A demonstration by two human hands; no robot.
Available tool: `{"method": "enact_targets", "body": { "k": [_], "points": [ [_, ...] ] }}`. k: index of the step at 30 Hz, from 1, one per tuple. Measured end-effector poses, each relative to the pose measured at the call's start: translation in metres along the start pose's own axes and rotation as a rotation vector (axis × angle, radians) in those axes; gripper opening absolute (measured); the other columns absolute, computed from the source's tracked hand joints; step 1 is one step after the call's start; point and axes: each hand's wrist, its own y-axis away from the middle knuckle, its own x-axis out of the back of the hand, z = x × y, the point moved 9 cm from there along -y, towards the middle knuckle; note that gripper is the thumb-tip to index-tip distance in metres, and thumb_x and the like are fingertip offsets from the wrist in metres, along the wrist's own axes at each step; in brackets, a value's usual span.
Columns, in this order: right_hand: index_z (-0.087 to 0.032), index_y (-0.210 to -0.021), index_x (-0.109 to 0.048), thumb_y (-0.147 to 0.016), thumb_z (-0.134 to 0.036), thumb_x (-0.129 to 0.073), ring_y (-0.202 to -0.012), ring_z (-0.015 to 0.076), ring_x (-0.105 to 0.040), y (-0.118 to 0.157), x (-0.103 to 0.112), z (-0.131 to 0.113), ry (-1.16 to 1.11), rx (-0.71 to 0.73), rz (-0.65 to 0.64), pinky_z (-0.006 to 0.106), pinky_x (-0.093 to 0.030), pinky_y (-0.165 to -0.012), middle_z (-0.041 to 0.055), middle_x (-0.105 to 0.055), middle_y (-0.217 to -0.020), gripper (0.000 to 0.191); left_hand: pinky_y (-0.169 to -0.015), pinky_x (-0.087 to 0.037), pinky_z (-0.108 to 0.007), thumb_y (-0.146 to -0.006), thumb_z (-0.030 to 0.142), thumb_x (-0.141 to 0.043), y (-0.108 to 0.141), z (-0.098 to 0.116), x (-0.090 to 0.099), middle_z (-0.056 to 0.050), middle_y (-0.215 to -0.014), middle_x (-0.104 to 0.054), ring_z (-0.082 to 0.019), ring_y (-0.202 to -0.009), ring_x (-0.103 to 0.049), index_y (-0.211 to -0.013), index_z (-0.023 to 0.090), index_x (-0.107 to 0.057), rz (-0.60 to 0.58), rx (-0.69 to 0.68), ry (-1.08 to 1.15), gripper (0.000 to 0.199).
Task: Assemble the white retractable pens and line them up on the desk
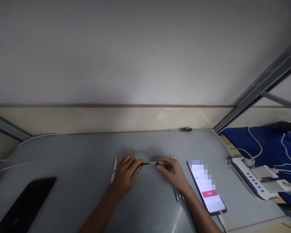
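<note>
Between my two hands a slim pen [149, 163] with a clear barrel and dark ends lies level, just above the grey table. My left hand [129, 171] pinches its left end, and my right hand [170, 170] has its fingers closed around the right end. Both tips of the pen are hidden by fingers. A white pen [114, 170] with a dark band rests on the table just left of my left hand. Several silvery pens [177, 194] lie partly under my right hand and wrist.
A lit phone [207, 187] with a cable lies right of my right arm. Beyond it sits a white power strip [254, 179] with plugs. A dark phone-like slab [26, 204] is at the left. A screwdriver [185, 129] lies along the table's back edge by the wall.
</note>
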Motion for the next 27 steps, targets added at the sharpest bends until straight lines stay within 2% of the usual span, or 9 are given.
{"method": "enact_targets", "body": {
  "k": [2, 5, 10, 13, 16, 18, 21, 27],
  "points": [
    [-0.016, -0.091, -0.069, -0.084, -0.036, -0.062, -0.076, 0.0179, -0.064, 0.000, 0.000, -0.003, 0.022, 0.013, 0.002, 0.028, -0.049, -0.067, 0.0070, -0.070, -0.085, 0.022, -0.076, -0.033, -0.031, -0.097, 0.020, -0.042, 0.000, -0.001, -0.001, 0.001, -0.077, -0.064, -0.016, -0.076, -0.052, -0.102, 0.021, -0.062, -0.013, 0.014, 0.009, 0.020],
    [-0.017, -0.101, -0.067, -0.083, -0.034, -0.064, -0.086, 0.0194, -0.064, 0.001, 0.002, -0.007, 0.020, 0.048, 0.030, 0.028, -0.049, -0.070, 0.0081, -0.070, -0.098, 0.025, -0.077, -0.033, -0.031, -0.097, 0.020, -0.043, 0.001, 0.000, -0.002, 0.001, -0.079, -0.065, -0.015, -0.076, -0.053, -0.100, 0.021, -0.061, -0.016, 0.028, 0.024, 0.019],
    [-0.017, -0.093, -0.068, -0.086, -0.034, -0.060, -0.079, 0.0180, -0.064, 0.001, 0.000, -0.007, 0.049, 0.049, 0.006, 0.028, -0.048, -0.068, 0.0069, -0.070, -0.091, 0.020, -0.079, -0.035, -0.031, -0.097, 0.023, -0.040, 0.001, 0.000, -0.002, 0.001, -0.077, -0.065, -0.016, -0.076, -0.053, -0.098, 0.021, -0.062, -0.034, 0.048, 0.040, 0.022],
    [-0.018, -0.104, -0.066, -0.083, -0.034, -0.063, -0.086, 0.0193, -0.064, 0.002, 0.001, -0.008, 0.050, 0.062, 0.026, 0.028, -0.048, -0.069, 0.0077, -0.070, -0.100, 0.027, -0.078, -0.035, -0.032, -0.097, 0.024, -0.040, 0.001, 0.000, -0.001, 0.000, -0.078, -0.065, -0.016, -0.076, -0.054, -0.098, 0.021, -0.063, -0.037, 0.055, 0.032, 0.023],
    [-0.018, -0.096, -0.069, -0.086, -0.035, -0.060, -0.080, 0.0185, -0.064, 0.001, -0.001, -0.009, 0.060, 0.044, 0.005, 0.028, -0.047, -0.067, 0.0072, -0.071, -0.090, 0.022, -0.078, -0.035, -0.032, -0.097, 0.024, -0.040, 0.001, 0.001, -0.002, 0.000, -0.078, -0.064, -0.017, -0.077, -0.054, -0.097, 0.022, -0.063, -0.034, 0.054, 0.028, 0.023],
    [-0.018, -0.089, -0.068, -0.087, -0.032, -0.059, -0.075, 0.0167, -0.062, 0.001, 0.000, -0.015, 0.081, 0.088, 0.016, 0.027, -0.045, -0.065, 0.0055, -0.069, -0.084, 0.017, -0.078, -0.035, -0.032, -0.097, 0.023, -0.041, 0.001, 0.001, -0.002, 0.000, -0.077, -0.064, -0.017, -0.078, -0.053, -0.098, 0.022, -0.063, -0.035, 0.051, 0.032, 0.022],
    [-0.019, -0.088, -0.065, -0.084, -0.028, -0.062, -0.076, 0.0157, -0.060, 0.002, 0.002, -0.022, 0.103, 0.157, 0.030, 0.026, -0.044, -0.065, 0.0037, -0.067, -0.084, 0.011, -0.078, -0.035, -0.032, -0.097, 0.022, -0.042, 0.001, 0.002, -0.004, 0.000, -0.078, -0.064, -0.017, -0.078, -0.053, -0.098, 0.022, -0.063, -0.032, 0.045, 0.037, 0.021],
    [-0.018, -0.085, -0.066, -0.086, -0.027, -0.061, -0.076, 0.0163, -0.062, 0.001, 0.000, -0.018, 0.113, 0.137, 0.013, 0.027, -0.044, -0.069, 0.0037, -0.069, -0.082, 0.010, -0.079, -0.034, -0.032, -0.097, 0.021, -0.043, 0.003, 0.000, -0.006, 0.000, -0.079, -0.065, -0.017, -0.079, -0.053, -0.098, 0.021, -0.061, -0.037, 0.045, 0.035, 0.019]
  ]
}}
